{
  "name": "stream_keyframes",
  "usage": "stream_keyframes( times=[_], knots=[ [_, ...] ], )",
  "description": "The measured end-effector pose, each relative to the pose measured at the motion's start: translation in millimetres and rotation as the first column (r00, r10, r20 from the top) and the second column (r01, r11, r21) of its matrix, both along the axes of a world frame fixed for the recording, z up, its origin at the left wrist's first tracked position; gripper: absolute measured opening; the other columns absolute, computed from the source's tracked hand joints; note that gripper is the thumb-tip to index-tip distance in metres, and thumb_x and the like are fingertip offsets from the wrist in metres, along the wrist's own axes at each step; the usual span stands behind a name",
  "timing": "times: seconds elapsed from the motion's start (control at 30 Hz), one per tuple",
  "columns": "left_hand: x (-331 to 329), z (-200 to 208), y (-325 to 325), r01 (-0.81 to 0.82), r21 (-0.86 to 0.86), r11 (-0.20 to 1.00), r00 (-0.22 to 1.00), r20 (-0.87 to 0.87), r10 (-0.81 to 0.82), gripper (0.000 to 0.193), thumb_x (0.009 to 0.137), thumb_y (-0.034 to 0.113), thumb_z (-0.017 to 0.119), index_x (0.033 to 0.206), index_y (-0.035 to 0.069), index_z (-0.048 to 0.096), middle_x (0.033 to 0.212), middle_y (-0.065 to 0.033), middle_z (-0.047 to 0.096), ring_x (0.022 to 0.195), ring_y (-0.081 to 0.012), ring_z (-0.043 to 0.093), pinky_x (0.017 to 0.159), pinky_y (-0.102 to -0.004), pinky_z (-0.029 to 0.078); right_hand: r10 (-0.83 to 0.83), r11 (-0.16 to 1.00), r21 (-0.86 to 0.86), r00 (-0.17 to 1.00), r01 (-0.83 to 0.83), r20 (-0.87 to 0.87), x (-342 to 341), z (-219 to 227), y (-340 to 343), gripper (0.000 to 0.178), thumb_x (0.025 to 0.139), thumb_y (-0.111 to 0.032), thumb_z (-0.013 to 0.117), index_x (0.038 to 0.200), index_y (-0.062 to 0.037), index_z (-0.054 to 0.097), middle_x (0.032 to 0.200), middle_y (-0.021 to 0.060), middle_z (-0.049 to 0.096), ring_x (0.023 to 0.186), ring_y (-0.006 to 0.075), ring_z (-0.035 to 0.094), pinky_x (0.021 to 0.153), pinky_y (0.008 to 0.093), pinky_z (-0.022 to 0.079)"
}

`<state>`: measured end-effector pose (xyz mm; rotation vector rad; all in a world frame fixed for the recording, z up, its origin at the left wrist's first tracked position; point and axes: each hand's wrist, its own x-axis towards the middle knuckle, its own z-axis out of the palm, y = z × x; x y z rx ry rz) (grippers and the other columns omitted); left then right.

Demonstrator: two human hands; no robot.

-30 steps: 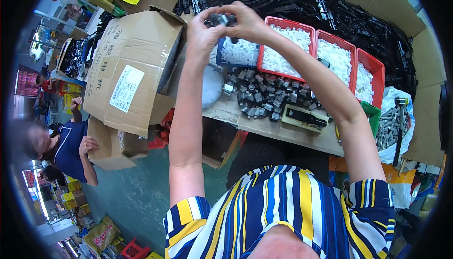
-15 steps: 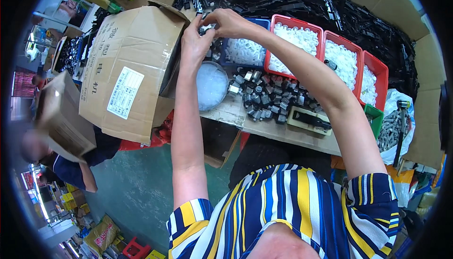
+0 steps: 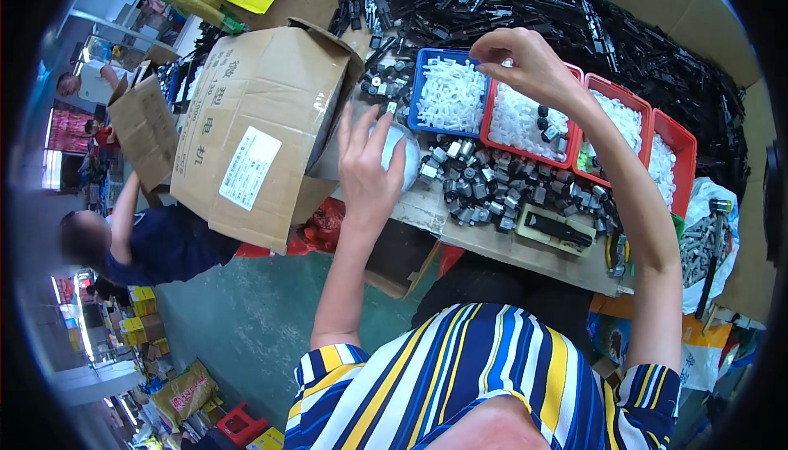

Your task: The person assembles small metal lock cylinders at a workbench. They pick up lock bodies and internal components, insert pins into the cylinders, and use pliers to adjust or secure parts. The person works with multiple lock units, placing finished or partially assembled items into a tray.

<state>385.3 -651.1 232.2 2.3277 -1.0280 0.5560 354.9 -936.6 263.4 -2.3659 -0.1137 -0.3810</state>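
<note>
Hands have separated since a second ago: left hand (image 3: pixel 371 173), fingers spread, is resting on a clear bag (image 3: pixel 404 148); right hand (image 3: pixel 525 63) is pinching over the red tray (image 3: pixel 525 153), contents indiscernible.

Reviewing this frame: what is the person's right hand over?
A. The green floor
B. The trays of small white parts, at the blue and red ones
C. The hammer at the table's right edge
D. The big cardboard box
B: the right hand is raised, fingers pinched, above the edge where the blue tray meets the nearest red tray, both filled with small white parts.
</note>
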Motion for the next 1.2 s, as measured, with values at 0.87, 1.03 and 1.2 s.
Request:
stream_keyframes(
  times=[0.87,1.03,1.2],
  knots=[
    [-136,31,74,-0.136,-0.093,0.986,0.979,0.139,0.148,0.022,0.077,0.000,0.074,0.099,0.000,0.071,0.103,-0.0132,0.067,0.102,-0.0323,0.064,0.090,-0.0409,0.053,0.290,0.832,0.213,0.729,-0.512,0.620,-143,200,40,0.018,0.087,-0.002,0.068,0.105,0.0004,0.068,0.097,0.0069,0.069,0.087,0.0138,0.065,0.075,0.0296,0.052],
    [-131,8,76,-0.094,-0.095,0.991,0.990,0.094,0.103,0.022,0.077,-0.001,0.074,0.099,0.000,0.072,0.105,-0.0135,0.068,0.101,-0.0316,0.064,0.089,-0.0406,0.052,0.354,0.858,0.164,0.791,-0.487,0.499,-178,172,28,0.017,0.087,-0.002,0.067,0.104,0.0008,0.068,0.097,0.0070,0.068,0.087,0.0140,0.065,0.076,0.0295,0.052],
    [-116,-6,59,-0.009,-0.060,0.998,0.999,0.039,0.012,0.025,0.078,-0.003,0.073,0.103,0.001,0.072,0.106,-0.0128,0.069,0.098,-0.0301,0.065,0.087,-0.0388,0.052,0.289,0.912,0.151,0.859,-0.381,0.422,-200,159,21,0.016,0.088,-0.002,0.066,0.104,0.0013,0.068,0.097,0.0072,0.068,0.087,0.0142,0.065,0.077,0.0294,0.052]
  ],
)
